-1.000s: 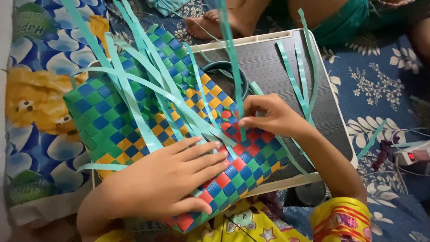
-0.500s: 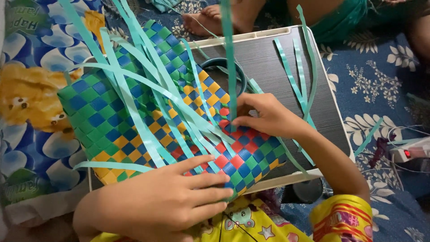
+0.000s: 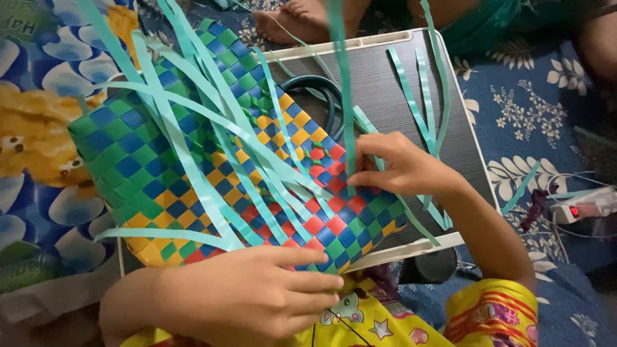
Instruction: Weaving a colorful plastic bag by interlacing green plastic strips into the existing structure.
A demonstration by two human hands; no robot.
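The left hand lies flat w/ fingers spread out, pressing down on the near edge of the woven mat. It grips nothing. The right hand is just past it, on the far right side of the mat. Its thumb & fingers pinch one teal strip that goes up & away from the hand.

The mat is made of blue, green, yellow & red squares. It sits under both hands, on a dark lap tray w/ a white rim. Lots of loose light-teal strips lie across the mat, left of the right hand. More strips lie on the tray just beyond the right hand.

A dark green ring peeks out past the mat. Far to the right of the right hand is a white power strip w/ a red light, on the blue flowery sheet.
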